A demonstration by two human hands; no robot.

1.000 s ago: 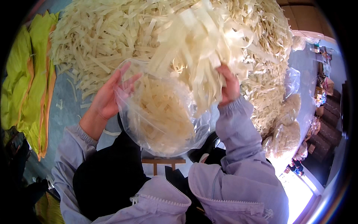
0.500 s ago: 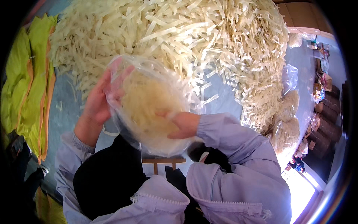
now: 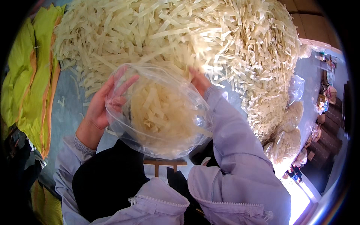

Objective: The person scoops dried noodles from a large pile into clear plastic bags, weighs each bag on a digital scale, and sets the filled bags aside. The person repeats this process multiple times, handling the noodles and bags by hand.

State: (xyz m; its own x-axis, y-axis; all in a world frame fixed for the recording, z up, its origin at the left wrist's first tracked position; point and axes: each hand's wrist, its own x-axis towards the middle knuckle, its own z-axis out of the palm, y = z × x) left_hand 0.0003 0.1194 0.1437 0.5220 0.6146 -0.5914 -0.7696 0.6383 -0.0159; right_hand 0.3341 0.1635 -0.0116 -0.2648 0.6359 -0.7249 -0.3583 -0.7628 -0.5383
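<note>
A clear plastic bag (image 3: pixel 204 127) hangs open in front of me, partly filled with flat pale-yellow strips (image 3: pixel 157 110) that look like dried wide noodles. My left hand (image 3: pixel 103 103) grips the bag's left rim, with some fingers showing through the film. Beyond the bag's far right rim, my right hand (image 3: pixel 201 81) is at the near edge of a big heap of the same strips (image 3: pixel 161 30). Its fingertips are smeared by motion and partly hidden among the strips, so what they hold cannot be made out.
The heap covers most of the blue-grey table (image 3: pixel 69 101). Yellow-green sacks with orange edges (image 3: pixel 28 78) lie at the left. Filled clear bags (image 3: pixel 287 144) stand along the right side, near an unfilled plastic bag (image 3: pixel 296 88). Brown cartons (image 3: pixel 311 26) are at the far right.
My right hand has left the inside of the bag and moved away to the heap. The strips in the bag now show uncovered. My left hand keeps its grip on the rim.
</note>
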